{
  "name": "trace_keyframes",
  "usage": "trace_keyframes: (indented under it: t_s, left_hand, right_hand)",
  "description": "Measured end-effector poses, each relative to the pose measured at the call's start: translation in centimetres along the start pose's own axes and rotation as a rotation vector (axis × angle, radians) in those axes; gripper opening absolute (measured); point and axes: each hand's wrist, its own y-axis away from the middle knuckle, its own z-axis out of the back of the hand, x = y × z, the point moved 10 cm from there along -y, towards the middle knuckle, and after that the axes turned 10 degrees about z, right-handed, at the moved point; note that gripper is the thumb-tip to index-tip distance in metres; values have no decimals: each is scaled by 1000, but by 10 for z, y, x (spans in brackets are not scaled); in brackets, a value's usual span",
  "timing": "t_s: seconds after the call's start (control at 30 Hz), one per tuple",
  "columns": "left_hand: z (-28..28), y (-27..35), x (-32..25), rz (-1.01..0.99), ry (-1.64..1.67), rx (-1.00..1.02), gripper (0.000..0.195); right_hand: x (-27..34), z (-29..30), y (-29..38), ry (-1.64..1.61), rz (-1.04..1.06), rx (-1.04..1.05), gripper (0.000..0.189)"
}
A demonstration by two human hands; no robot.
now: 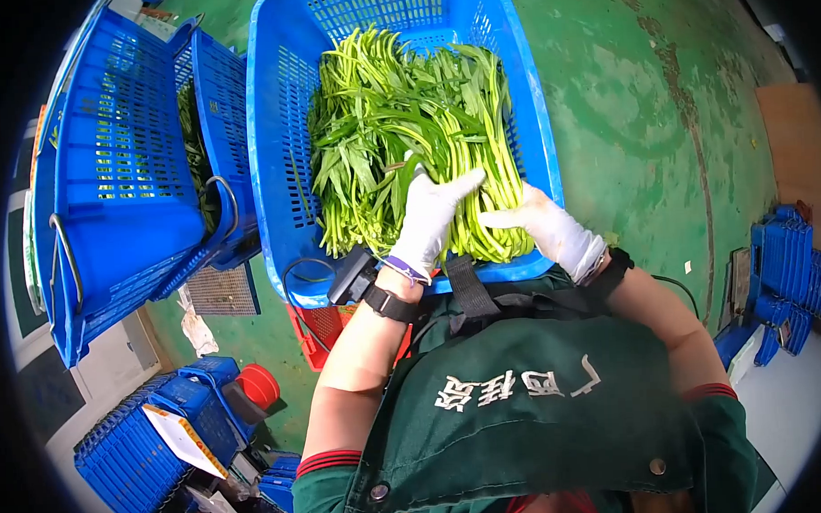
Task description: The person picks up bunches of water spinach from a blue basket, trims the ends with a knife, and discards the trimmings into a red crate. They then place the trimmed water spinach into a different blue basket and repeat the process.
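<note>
Before me a blue perforated plastic crate [267,193] holds leafy greens [359,156], probably water spinach, with long pale stems and narrow leaves. My left hand [428,212], in a white glove, grips the left side of a bundle of stems [495,243] at the crate's near end. Its thumb lies across the stems, and leaves hide its fingertips. From the other side my right hand [548,228], also gloved in white, clasps the same bundle near its cut ends. Its fingers are hidden behind the stems and the crate wall.
Blue crates [128,131] with metal handles stand tilted at the left, one with greens inside. A red crate [311,334] shows beneath mine. Stacked blue crates [139,456] and a red round container [258,386] lie lower left; more folded crates [784,264] are right, on the green floor [616,113].
</note>
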Motion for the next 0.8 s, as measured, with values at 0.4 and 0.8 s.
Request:
trace_keyframes:
  t_s: [0.4, 0.8]
  left_hand:
    - [-10, -5, 19, 335, 179, 133, 39]
    - [-10, -7, 42, 219, -13, 37, 42]
  right_hand:
    - [6, -3, 3, 60, 47, -11, 46]
    - [7, 1, -12, 273, 138, 48, 53]
